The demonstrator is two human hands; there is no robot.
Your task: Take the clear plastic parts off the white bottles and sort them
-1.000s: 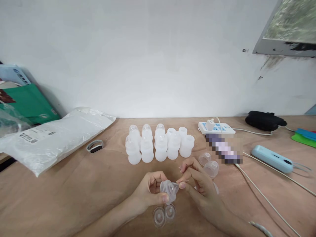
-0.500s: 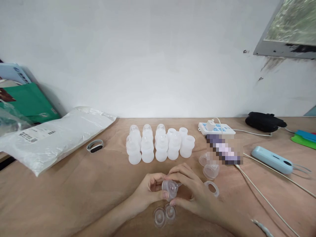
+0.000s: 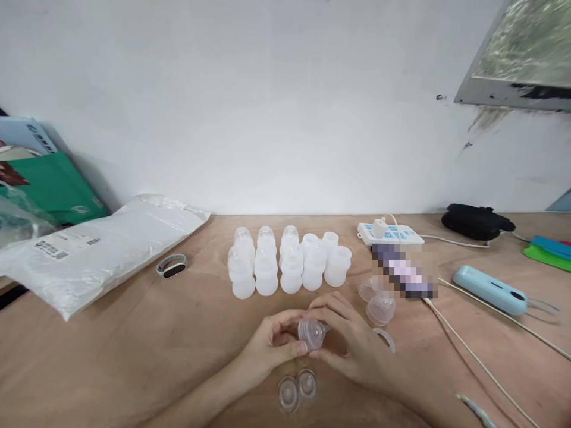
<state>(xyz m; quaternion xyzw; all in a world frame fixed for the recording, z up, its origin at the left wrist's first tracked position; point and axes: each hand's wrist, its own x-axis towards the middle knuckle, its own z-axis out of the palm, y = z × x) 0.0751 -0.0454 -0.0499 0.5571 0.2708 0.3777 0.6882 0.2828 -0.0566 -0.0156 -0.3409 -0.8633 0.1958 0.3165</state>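
Note:
Between both hands is a clear baby bottle nipple in a ridged collar (image 3: 311,334). My left hand (image 3: 280,343) grips the ridged side with thumb and fingers. My right hand (image 3: 341,336) closes around the opposite side, fingertips on the collar's edge, with the nipple's tip pointing into its palm. Just below lie two loose clear nipples (image 3: 297,389) on the table. A clear collar ring (image 3: 387,339) is partly hidden behind my right hand. Beyond it are clear domed caps (image 3: 380,310). Several small white bottles (image 3: 266,278) stand upright in two rows, some under clear domes, others uncapped.
A white plastic mailing bag (image 3: 107,252) and a fitness band (image 3: 172,266) lie to the left. On the right are a power strip (image 3: 408,235), a blurred-out phone (image 3: 404,270), a light blue device (image 3: 491,290), a black case (image 3: 476,221) and trailing cables.
Both hands have shifted slightly up and right with the nipple and collar. My right hand now covers more of the loose ring.

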